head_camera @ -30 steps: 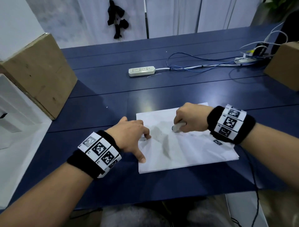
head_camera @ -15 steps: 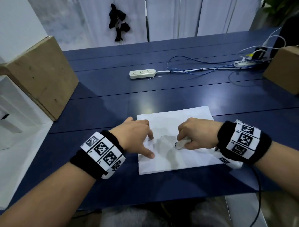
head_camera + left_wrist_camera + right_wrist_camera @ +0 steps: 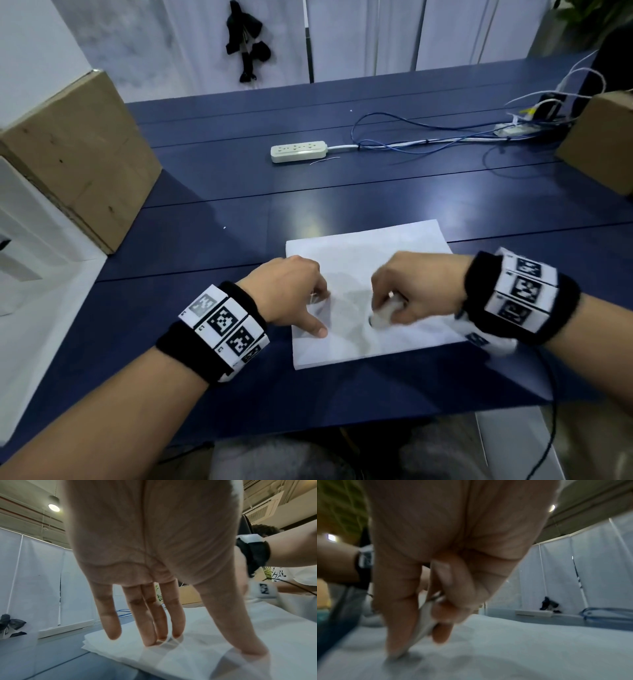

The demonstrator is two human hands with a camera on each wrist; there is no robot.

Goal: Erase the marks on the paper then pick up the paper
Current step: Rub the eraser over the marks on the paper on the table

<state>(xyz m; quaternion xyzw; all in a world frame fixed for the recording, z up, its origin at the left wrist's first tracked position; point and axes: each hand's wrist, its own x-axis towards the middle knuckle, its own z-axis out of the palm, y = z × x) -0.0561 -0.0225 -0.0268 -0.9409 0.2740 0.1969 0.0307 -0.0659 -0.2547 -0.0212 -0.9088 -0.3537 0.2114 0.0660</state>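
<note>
- A dark blue table spreads out under and beyond both hands, with white curtain panels closing off the room past its far edge
- Far out to the left of the left hand stands a cardboard box; a second cardboard box sits well beyond the right hand, at the table's right edge
- Straight ahead of the hands, well apart from them, lies a white power strip with blue cables trailing off to the right
- The paper lies flat on the table directly beneath both hands (several sheets seem to be stacked, going by its edge in the left wrist view)
- The left hand is spread, straight fingers and thumb planted on the paper's left part, pressing it down; the fingertips touch the sheet
- The right hand, blurred, is curled round a white eraser, thumb and fingers pinching it, its tip down on the paper just right of the left hand
</note>
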